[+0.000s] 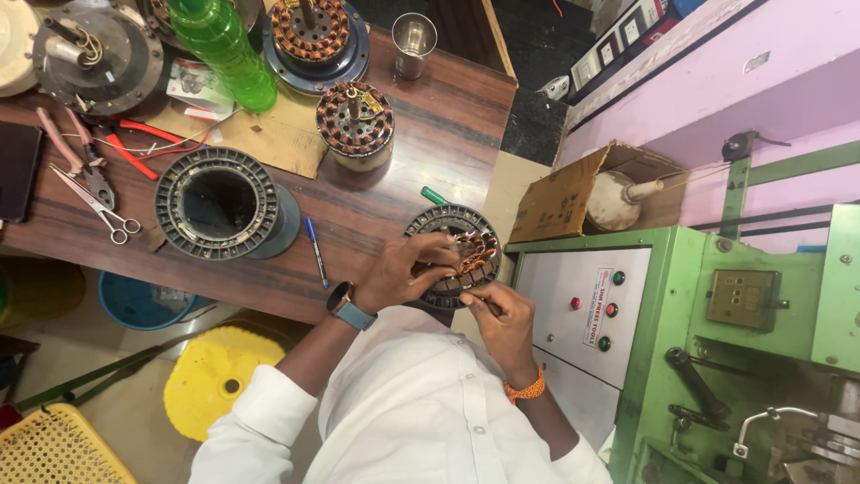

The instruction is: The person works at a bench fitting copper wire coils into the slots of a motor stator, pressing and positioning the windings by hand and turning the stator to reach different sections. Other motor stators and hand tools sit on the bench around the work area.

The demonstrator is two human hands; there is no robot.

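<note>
Single head-worn cam, looking steeply down over the person's white-shirted chest, sitting close above both hands (421, 273) working at the near edge of the wooden table (430, 116). The view is taking in the tabletop stretching toward the top left, floor below on the left, green machine (717, 341) filling the right side. No second view sharing any overlap.

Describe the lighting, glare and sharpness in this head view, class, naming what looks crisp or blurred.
Head view: even, soft light, faint shadows; glare on the steel cup and green bottle; left hand, right hand and wound stator sharp; slight wide-angle bending at edges.
</note>
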